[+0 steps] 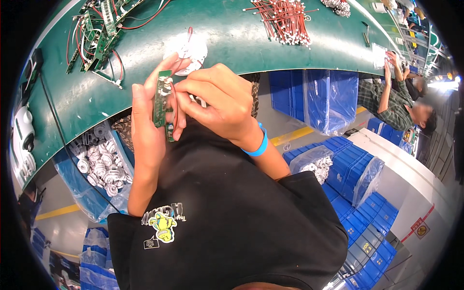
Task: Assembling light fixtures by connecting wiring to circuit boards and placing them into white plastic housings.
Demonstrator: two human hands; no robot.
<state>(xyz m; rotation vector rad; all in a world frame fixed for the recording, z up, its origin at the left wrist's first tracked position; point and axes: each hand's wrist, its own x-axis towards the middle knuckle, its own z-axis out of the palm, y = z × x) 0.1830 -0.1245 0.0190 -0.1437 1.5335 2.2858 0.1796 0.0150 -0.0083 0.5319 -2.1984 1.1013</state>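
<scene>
My left hand [146, 123] holds a narrow green circuit board [158, 107] upright against its palm, with the thumb and fingers around it. White connectors and small parts show on the board's face. My right hand [222, 99] is closed in a pinch beside the board's upper part, where a red wire [175, 108] runs down along it. A small white piece shows under the right fingers, and their tips partly hide what they grip. Just beyond both hands, a round white plastic part [199, 50] with a short red wire rests on the green table [227, 29].
Wired circuit boards [99, 41] are piled at the far left. A bundle of red wires [285, 24] lies far right of centre. A lined bin [72, 181] of white round parts stands below left. Blue crates [333, 96] stand at right, near a co-worker [394, 104].
</scene>
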